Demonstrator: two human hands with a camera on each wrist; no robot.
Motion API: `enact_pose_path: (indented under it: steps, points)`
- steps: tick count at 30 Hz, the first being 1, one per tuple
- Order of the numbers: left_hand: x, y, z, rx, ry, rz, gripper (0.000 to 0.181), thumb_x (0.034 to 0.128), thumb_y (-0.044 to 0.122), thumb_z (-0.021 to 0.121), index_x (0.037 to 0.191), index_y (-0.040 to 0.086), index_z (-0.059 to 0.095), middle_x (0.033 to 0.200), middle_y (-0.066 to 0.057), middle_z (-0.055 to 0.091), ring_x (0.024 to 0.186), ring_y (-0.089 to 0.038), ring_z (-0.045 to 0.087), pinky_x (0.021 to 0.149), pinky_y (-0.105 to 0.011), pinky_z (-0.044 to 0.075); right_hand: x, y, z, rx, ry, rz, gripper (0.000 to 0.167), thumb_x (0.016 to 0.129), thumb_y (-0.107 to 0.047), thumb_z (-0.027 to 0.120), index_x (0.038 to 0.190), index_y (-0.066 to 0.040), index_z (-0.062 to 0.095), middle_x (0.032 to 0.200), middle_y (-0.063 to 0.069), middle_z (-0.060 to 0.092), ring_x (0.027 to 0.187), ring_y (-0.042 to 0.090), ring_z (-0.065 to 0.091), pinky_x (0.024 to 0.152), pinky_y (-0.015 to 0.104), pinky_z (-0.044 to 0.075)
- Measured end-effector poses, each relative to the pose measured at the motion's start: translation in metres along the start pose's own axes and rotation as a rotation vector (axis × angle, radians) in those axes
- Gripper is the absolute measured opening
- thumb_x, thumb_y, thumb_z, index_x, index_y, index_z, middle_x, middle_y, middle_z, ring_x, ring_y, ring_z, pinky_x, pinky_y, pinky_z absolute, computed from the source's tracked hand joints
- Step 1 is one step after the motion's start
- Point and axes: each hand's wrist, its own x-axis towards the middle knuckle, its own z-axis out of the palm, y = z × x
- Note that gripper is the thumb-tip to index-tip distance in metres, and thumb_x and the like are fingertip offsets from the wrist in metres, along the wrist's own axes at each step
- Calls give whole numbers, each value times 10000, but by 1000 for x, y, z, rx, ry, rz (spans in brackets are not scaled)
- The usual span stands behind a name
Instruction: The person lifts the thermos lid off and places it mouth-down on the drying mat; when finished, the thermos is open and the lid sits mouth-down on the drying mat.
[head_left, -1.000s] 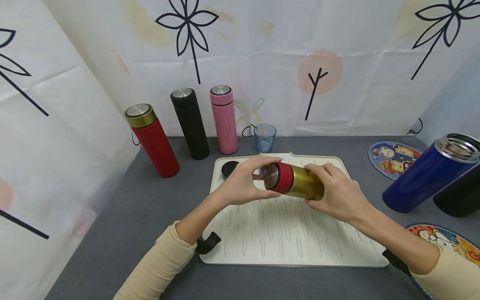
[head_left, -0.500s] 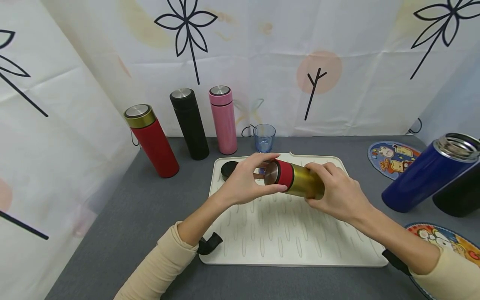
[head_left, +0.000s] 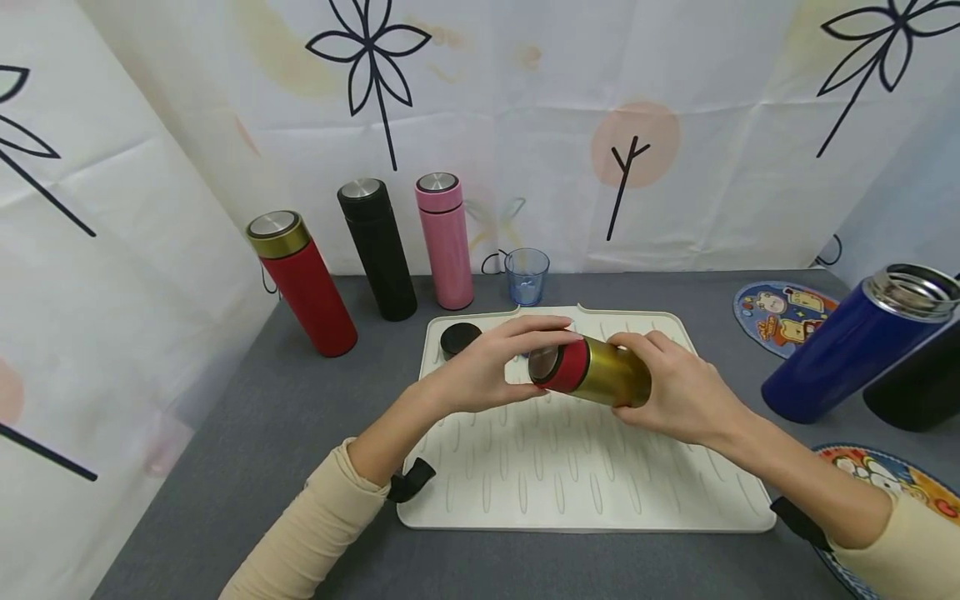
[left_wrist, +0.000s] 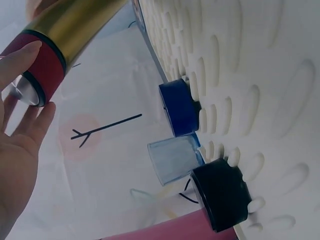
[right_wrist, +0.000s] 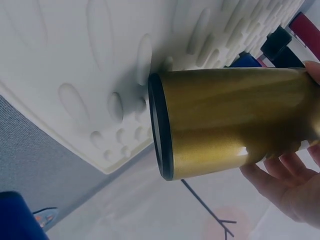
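A gold thermos flask [head_left: 617,373] with a red lid [head_left: 573,368] is held tilted above the cream ridged mat [head_left: 570,475]. My right hand [head_left: 678,387] grips the gold body near its base, fingers and thumb on opposite sides. At the other end, my left hand [head_left: 487,367] holds the red lid between thumb and fingertips, as the left wrist view also shows. The lid sits on the flask, its silver top facing left. Behind the left hand, a black lid [head_left: 459,337] rests on the mat; a blue lid [left_wrist: 177,107] shows beside it in the left wrist view.
Red [head_left: 311,296], black [head_left: 381,254] and pink [head_left: 446,246] flasks stand at the back left, near a clear blue cup [head_left: 527,279]. To the right are an uncapped blue flask [head_left: 832,358], a dark flask [head_left: 911,392] and two cartoon-printed mats [head_left: 783,315].
My left fingers have shifted round the lid, with the fingertips now over its top and the thumb drawn back lower. The flask's lid end has dipped slightly; the right hand keeps its grip.
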Motion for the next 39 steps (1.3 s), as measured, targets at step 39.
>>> enact_pose_path:
  steps: [39]
  points:
    - [-1, -2, -1, -11, -6, 58, 605, 725, -14, 805, 1281, 35, 572, 1351, -130, 476, 1273, -167, 403, 954, -219, 418, -1, -4, -7, 40, -95, 29, 740, 583, -206, 887, 1233, -111, 546, 1046, 108, 578, 842, 236, 569, 629, 448, 529]
